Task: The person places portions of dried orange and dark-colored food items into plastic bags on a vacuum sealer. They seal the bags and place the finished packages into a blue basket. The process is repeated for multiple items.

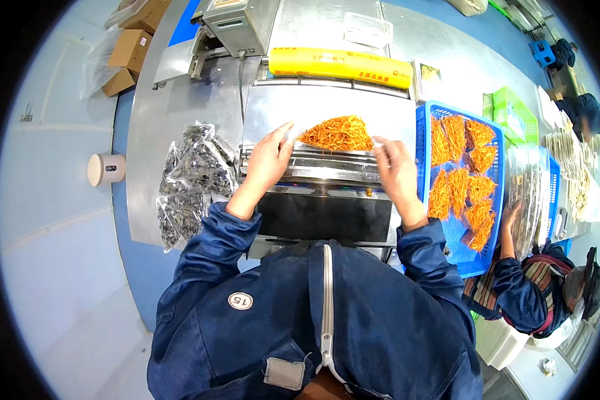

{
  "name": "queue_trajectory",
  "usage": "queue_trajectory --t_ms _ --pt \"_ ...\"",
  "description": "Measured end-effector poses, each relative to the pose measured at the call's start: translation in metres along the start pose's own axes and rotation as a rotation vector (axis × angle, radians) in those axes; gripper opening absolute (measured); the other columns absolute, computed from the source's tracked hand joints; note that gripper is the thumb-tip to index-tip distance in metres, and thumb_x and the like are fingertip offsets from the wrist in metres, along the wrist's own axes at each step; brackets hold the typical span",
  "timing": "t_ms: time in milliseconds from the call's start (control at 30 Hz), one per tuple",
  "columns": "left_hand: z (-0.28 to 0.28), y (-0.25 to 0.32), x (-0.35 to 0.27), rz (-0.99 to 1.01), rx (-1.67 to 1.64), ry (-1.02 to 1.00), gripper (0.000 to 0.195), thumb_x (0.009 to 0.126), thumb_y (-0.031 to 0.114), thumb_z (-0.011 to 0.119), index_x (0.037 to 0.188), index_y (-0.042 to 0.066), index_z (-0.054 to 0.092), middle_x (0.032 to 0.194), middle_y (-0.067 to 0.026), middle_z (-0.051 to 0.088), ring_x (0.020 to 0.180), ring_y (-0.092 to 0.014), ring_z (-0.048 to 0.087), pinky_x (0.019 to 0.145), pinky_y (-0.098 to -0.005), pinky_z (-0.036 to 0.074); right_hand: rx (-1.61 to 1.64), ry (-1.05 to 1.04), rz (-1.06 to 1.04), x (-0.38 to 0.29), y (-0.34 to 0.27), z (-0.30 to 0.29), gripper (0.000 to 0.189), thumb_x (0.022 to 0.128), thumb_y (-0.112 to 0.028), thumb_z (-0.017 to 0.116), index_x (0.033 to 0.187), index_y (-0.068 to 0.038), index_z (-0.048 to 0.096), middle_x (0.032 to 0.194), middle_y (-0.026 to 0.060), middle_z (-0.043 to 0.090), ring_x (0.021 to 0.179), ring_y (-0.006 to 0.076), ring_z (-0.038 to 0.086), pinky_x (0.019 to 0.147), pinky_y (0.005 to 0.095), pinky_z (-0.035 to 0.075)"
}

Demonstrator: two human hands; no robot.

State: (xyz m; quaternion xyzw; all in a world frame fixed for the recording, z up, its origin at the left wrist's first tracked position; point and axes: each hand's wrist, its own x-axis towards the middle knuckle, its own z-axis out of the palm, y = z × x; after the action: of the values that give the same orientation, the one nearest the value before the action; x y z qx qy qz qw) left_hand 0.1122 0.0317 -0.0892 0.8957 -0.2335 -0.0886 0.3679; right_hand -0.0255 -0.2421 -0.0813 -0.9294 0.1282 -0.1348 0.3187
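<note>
A heap of thin orange strands [336, 134], probably cordyceps mushrooms, lies across the front of a metal film-wrapping machine [270, 107]. Clear plastic film shows at both ends of the heap. My left hand [270, 157] grips the film at the left end between thumb and fingers. At the opposite end, my right hand [396, 167] pinches the film beside the strands. Below my hands are the machine's steel rollers [325, 172] and a dark panel [325, 217]. A yellow roll of cling film [340, 66] is mounted behind.
Bags of dark dried pieces [200, 165] lie left. A blue crate [462, 265] on the right holds several orange bundles [457, 187]. Beyond it, a co-worker's hand [510, 217] touches stacked clear packs [525, 200]. A metal device [237, 25] and its cable stand back left.
</note>
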Motion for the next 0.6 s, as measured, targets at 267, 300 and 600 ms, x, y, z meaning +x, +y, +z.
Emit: queue_trajectory --t_ms 267,300,600 --pt "-0.051 -0.051 -0.028 0.214 0.227 -0.115 0.026 0.094 0.01 0.067 0.118 0.015 0.075 0.098 -0.0086 0.064 0.095 -0.031 0.065 0.083 -0.0412 0.054 -0.201 -0.022 0.011 -0.019 0.067 -0.051 0.02 0.094 -0.01 0.067 0.112 -0.013 0.076 0.105 0.0105 0.072 0.1 0.033 0.067 0.087 0.042 0.055" --pt "-0.058 -0.058 -0.03 0.264 0.328 -0.143 0.026 0.092 0.01 0.067 0.116 0.015 0.075 0.098 -0.0075 0.063 0.098 -0.029 0.064 0.083 -0.0409 0.054 -0.281 -0.104 -0.075 -0.021 0.073 -0.06 0.021 0.094 -0.009 0.067 0.112 -0.014 0.076 0.106 0.0097 0.072 0.101 0.0324 0.066 0.087 0.0416 0.055" --pt "-0.056 -0.076 0.002 0.542 0.44 -0.353 0.036 0.08 0.015 0.072 0.116 0.019 0.074 0.1 -0.0032 0.062 0.099 -0.026 0.061 0.083 -0.039 0.052 -0.386 -0.461 -0.418 0.001 0.078 -0.051 0.042 0.083 -0.003 0.061 0.12 -0.019 0.073 0.106 0.0027 0.066 0.102 0.0258 0.064 0.087 0.0376 0.056"
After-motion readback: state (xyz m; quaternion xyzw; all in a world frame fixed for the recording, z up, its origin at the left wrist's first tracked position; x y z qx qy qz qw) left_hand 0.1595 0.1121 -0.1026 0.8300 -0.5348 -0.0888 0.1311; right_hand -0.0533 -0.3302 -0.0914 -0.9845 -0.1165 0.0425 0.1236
